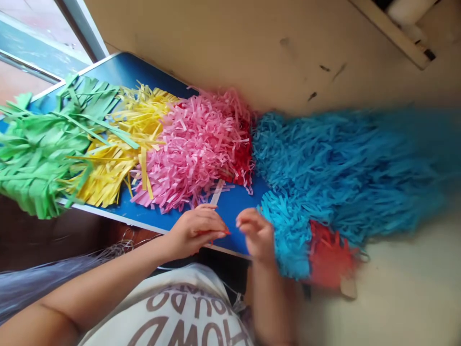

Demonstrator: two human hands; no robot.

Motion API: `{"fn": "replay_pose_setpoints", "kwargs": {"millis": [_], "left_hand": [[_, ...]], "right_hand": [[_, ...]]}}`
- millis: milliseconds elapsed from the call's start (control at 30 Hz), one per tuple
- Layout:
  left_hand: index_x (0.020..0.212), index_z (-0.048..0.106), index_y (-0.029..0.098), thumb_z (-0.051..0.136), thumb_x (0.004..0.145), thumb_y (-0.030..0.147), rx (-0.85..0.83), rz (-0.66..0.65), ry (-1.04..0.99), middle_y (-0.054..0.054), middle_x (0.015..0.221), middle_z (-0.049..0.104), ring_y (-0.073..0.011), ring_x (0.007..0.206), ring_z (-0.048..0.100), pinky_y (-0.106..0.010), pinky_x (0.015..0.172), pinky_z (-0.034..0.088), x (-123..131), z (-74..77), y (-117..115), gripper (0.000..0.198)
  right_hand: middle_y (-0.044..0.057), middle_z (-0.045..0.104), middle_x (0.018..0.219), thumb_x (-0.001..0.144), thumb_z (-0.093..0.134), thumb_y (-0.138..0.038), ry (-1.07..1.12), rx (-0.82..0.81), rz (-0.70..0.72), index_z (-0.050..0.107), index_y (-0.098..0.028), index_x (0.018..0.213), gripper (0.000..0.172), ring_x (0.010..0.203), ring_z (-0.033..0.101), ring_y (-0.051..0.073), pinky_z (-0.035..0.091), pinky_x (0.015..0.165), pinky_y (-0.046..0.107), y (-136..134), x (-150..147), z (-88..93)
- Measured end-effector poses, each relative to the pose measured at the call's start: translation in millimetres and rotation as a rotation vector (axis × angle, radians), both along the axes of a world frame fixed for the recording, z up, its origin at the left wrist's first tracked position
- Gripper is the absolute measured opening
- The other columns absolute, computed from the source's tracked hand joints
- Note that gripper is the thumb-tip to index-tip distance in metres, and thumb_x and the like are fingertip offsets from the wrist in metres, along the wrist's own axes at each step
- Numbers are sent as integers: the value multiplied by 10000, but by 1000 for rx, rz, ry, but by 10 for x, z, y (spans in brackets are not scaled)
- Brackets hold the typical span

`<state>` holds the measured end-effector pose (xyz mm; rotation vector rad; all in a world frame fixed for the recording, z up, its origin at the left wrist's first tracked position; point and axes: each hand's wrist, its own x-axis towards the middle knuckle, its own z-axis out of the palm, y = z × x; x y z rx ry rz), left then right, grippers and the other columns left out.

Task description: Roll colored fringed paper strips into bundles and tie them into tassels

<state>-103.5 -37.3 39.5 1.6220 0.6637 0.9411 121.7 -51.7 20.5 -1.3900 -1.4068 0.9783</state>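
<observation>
A person's left hand (196, 230) rests at the near edge of a blue table (236, 204). Its fingers (215, 234) are pinched together on a thin red paper strip (226, 232), whose tip points right. The right hand (256, 236) hovers just right of that tip, nearly touching it. It is too blurred to tell whether its curled fingers are closed. A heap of pink shredded paper (198, 144) lies just beyond.

Red paper sliver (226, 232): thin and short, pinched at the fingertips of my left hand (196, 231), just above the near edge of the blue surface (230, 206).

Blue fringed paper (306, 192): dense mass of narrow cut strips. Its near lobe touches my right hand (257, 236) and overhangs the surface edge.

Red fringe (329, 259): sits below that lobe, blurred.
</observation>
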Motion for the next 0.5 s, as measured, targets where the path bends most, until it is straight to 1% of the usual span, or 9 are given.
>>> {"fn": "replay_pose_setpoints", "kwargs": {"millis": [33,67,100,167,200,267,333,400,500], "left_hand": [[838,751,217,671,876,359,-191,6,-38,-54,834,757,-178,789,697,-405,969,498,17,4,-7,168],[828,735,208,691,855,394,-399,17,-94,-47,794,745,-170,723,688,-373,857,547,41,2,-20,194],[821,713,203,721,823,424,-605,28,-165,-29,740,722,-151,648,664,-328,739,563,70,-5,-37,221],[808,664,193,791,746,446,-931,46,-309,20,645,656,-96,519,579,-249,581,532,139,-22,-70,289],[803,648,184,817,715,443,-1034,51,-356,35,626,631,-73,491,542,-227,553,519,174,-28,-83,321],[801,643,158,848,678,438,-1143,52,-386,34,644,627,-52,493,524,-196,534,503,232,-27,-100,369],[821,653,133,862,655,447,-1168,52,-382,14,675,646,-53,519,546,-176,519,485,262,-15,-108,412],[836,647,124,879,630,435,-1152,63,-388,7,672,655,-58,534,563,-166,514,469,264,-3,-119,439],[793,591,136,888,620,415,-1111,86,-407,14,641,653,-59,522,555,-182,536,477,233,4,-158,443]], "right_hand": [[56,689,881,859,613,-479,-187,30,-147,747,-258,921,266,757,606,194,498,727,347,204,191,-33],[83,704,914,877,567,-464,-437,63,-272,747,-229,946,304,769,611,201,499,750,353,417,392,-76],[115,713,950,887,521,-437,-685,63,-301,747,-200,946,333,797,620,214,497,781,364,625,588,-128],[158,717,934,845,552,-360,-808,39,-300,751,-155,884,288,822,622,235,483,796,370,968,905,-244],[166,715,901,827,562,-334,-848,25,-293,747,-144,851,266,806,620,236,478,782,363,1086,1009,-301],[164,700,818,795,580,-295,-879,0,-287,736,-136,786,224,751,605,229,466,732,347,1216,1110,-395],[155,681,775,775,585,-283,-912,-18,-285,726,-138,747,204,710,585,222,448,690,338,1236,1129,-444],[152,675,797,758,595,-294,-930,-26,-289,725,-146,734,198,699,572,222,433,664,336,1201,1134,-439],[159,678,863,758,589,-332,-940,-24,-331,733,-152,763,231,701,571,229,423,648,345,1083,1148,-352]]}}
